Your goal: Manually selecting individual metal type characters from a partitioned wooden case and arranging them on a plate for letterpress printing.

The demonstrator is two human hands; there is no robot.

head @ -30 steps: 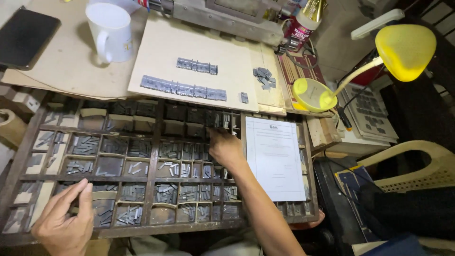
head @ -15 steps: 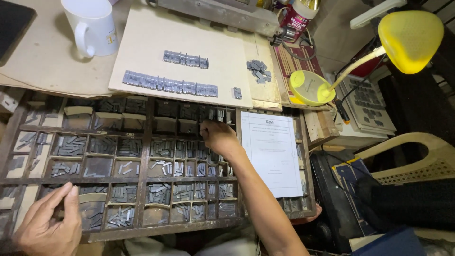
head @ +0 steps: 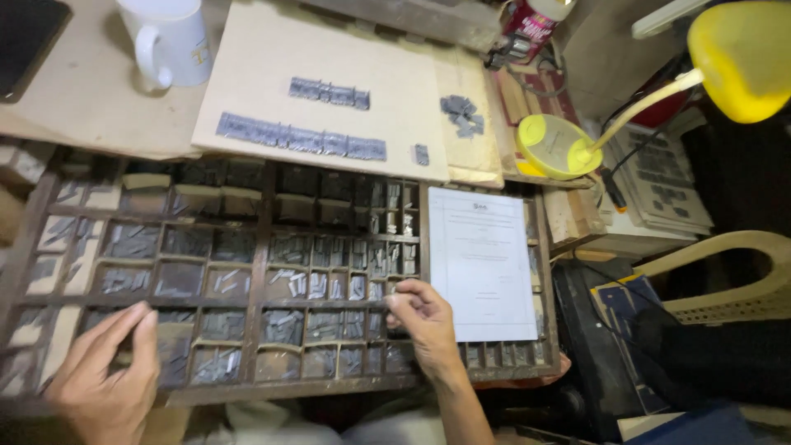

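A wooden type case (head: 264,305) with many small compartments of grey metal type lies in front of me. My right hand (head: 424,325) hovers over its lower right compartments, fingertips pinched on what looks like a small metal type piece (head: 394,290). My left hand (head: 107,375) rests flat on the case's lower left corner, fingers apart and holding nothing. A white printed sheet (head: 482,264) covers the right end of the case, just right of my right hand.
Behind the case a beige board (head: 247,74) carries two rows of set type (head: 301,136) and a small heap of loose type (head: 461,114). A white mug (head: 165,37) stands at the back left. A yellow desk lamp (head: 741,53) and a plastic chair (head: 733,280) are on the right.
My right hand has drawn back from the case's upper middle compartments to the lower right ones, fingers now pinched. My left hand stays at the lower left corner. The view has tilted down slightly.
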